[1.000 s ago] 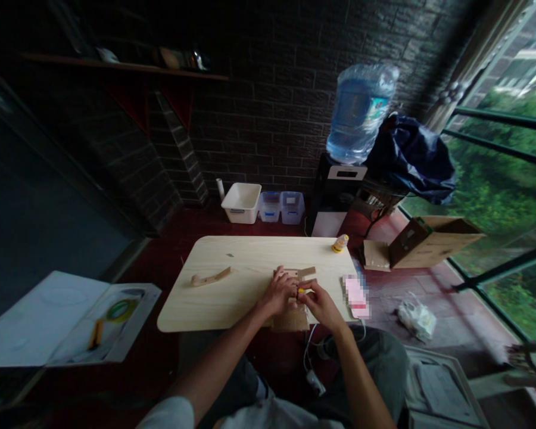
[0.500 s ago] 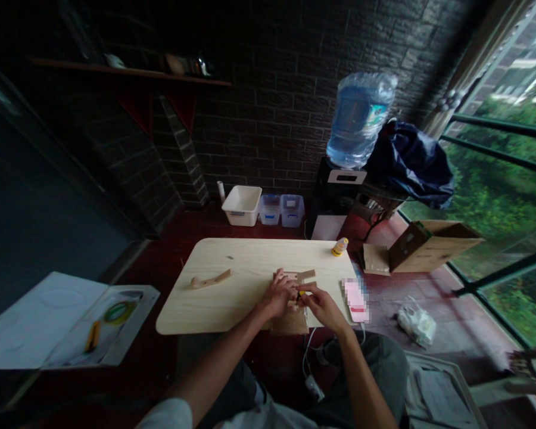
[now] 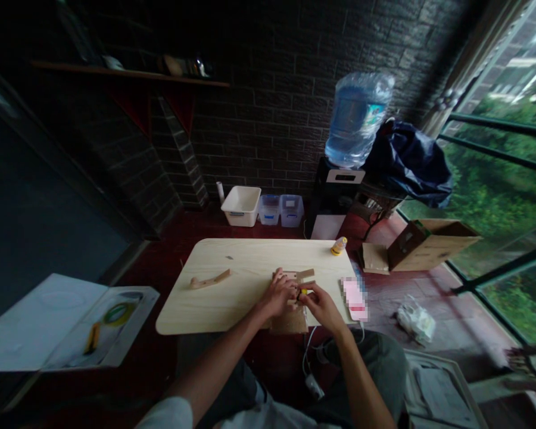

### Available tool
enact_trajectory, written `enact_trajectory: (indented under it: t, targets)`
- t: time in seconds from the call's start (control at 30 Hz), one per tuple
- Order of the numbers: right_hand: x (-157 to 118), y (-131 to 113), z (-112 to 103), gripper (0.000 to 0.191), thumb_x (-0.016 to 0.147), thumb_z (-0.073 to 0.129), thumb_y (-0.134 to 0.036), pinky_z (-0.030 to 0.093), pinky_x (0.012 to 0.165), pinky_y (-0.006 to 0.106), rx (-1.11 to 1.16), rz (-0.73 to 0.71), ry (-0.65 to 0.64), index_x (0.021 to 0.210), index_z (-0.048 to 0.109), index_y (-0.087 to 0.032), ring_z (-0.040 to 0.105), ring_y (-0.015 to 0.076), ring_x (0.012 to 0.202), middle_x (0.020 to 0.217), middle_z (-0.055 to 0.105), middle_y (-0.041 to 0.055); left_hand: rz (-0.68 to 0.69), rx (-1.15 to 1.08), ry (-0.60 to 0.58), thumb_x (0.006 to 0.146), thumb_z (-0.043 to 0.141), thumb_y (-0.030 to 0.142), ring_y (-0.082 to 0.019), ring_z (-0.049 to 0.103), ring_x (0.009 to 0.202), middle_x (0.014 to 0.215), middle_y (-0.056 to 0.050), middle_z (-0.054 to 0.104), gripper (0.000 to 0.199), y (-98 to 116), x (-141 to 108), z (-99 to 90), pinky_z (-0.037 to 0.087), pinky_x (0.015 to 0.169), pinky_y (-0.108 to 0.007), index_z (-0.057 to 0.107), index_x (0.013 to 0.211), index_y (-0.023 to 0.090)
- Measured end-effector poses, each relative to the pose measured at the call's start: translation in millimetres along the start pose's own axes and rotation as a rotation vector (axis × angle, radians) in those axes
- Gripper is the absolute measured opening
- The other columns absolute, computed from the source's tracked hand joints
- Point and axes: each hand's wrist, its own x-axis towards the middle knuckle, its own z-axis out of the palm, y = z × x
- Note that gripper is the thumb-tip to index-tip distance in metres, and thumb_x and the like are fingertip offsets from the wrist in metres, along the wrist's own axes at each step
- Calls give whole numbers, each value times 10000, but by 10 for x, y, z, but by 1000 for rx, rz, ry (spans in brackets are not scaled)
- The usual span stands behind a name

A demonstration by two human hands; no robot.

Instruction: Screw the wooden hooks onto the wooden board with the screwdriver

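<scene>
Near the table's front edge my left hand rests over a flat wooden piece, its bent fingers holding it down. Close beside it, the fingers of my right hand are closed around a small yellow-and-black tool; its tip and exact kind are hidden. Beneath both hands lies a brown cardboard piece, reaching the table edge. A thin wooden strip sticks out just beyond my right fingers. Farther left on the table lies a curved wooden part, apart from my hands.
On the pale table stand a yellow-capped bottle at the back right and a pink blurred item at the right edge. An open case is at left. Bins, a water dispenser and a cardboard box stand beyond.
My right hand has shifted its fingers slightly around the tool, and more of its yellow part shows. My left hand stays nearly in place.
</scene>
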Motion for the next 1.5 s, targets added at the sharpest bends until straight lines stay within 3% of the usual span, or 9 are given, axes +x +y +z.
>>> enact_trajectory:
  t: [0.37, 0.83, 1.17, 1.5]
  targets:
    - [3, -16, -34, 479, 948, 594, -633, 614, 737, 362, -2, -13, -16, 1175, 711, -228, 733, 221, 764, 900, 759, 68, 5, 7, 10, 766, 820, 424, -281, 514, 1291, 1314, -4, 669, 287, 7, -15, -6, -39, 1288, -603, 738, 1011, 298]
    - [-14, 40, 17, 484, 962, 582, -627, 617, 729, 361, 6, -10, 14, 1203, 689, -222, 730, 226, 738, 789, 728, 40, 4, -4, -8, 768, 822, 432, -289, 523, 1294, 1312, -16, 671, 310, 6, -16, -26, -12, 1283, -608, 739, 1029, 287]
    - [24, 98, 20, 475, 980, 568, -606, 619, 861, 407, 56, -66, -22, 1257, 680, -238, 763, 239, 877, 1043, 773, 88, 5, 7, 7, 764, 824, 407, -282, 517, 1305, 1322, -15, 665, 276, 1, -20, -8, -30, 1287, -603, 740, 996, 285]
    - [9, 195, 62, 489, 963, 582, -629, 619, 809, 396, 58, -35, 31, 1217, 655, -217, 745, 226, 763, 869, 768, 67, 22, -7, 12, 769, 823, 444, -279, 522, 1292, 1306, -11, 671, 282, -25, -4, 13, -15, 1287, -605, 742, 988, 286]
